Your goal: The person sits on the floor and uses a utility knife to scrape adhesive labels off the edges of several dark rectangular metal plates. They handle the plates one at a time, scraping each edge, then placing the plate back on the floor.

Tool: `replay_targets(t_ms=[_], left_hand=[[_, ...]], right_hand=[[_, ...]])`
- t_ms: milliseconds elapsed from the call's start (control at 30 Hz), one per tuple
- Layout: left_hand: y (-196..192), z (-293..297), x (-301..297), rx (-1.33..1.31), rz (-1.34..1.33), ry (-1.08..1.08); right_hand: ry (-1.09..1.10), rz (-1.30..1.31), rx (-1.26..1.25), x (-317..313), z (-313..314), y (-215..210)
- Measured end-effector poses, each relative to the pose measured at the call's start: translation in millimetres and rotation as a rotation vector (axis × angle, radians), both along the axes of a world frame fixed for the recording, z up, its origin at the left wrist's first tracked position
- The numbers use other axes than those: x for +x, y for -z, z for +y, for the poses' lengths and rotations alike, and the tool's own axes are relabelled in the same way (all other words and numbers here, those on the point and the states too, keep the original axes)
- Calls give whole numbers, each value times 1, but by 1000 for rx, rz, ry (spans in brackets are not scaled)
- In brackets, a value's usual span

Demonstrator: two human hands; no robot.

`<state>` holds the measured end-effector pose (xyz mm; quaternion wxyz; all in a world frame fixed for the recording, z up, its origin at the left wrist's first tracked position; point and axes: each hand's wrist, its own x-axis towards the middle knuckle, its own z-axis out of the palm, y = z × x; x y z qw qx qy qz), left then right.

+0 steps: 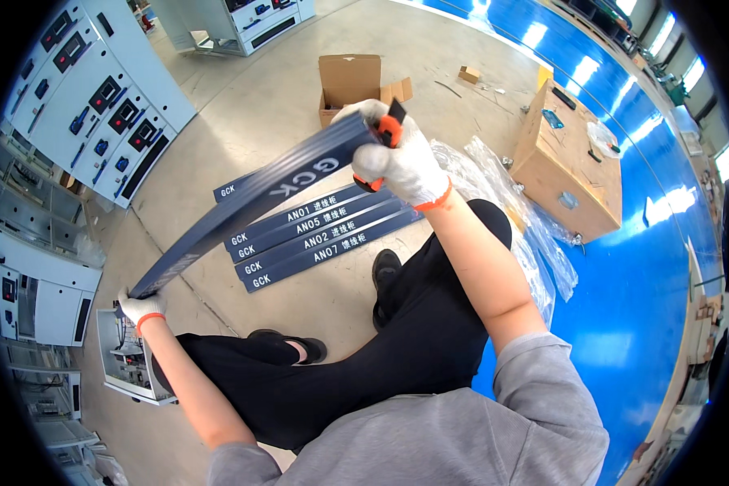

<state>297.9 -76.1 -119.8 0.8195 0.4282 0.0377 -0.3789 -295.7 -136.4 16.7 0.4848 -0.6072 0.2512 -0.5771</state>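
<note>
A pale cabinet [158,85] is standing at upper left and a large brown box [571,162] is sitting at right. A long dark strip [227,206] is slanting in the air between both hands, above similar strips [287,243] lying on the floor. An open carton [350,77] is standing beyond. The gloved right hand [405,166] is curling its fingers around the strip's upper end and an orange-and-black tool [390,130]; the gloved left hand [143,309] is pinching the lower end, its fingertips mostly hiding from view

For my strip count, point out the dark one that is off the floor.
The bowed strip, held near its ends by the left hand and right hand; the other strips lie on the floor.
</note>
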Motion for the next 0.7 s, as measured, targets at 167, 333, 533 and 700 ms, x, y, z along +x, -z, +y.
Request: replay_targets(t_ms=[167,333,533,700], left_hand=[[-27,-1,-20,-254,73,-126],[-79,13,-90,-586,-78,217],[-94,26,-189,-700,103,433],[-100,35,-155,-565,29,140]], right_hand=[[-93,-434,265,-7,-12,-1],[89,-600,519,2,-31,6],[-473,-182,610,73,-1,30],[-168,451,290,99,16,7]])
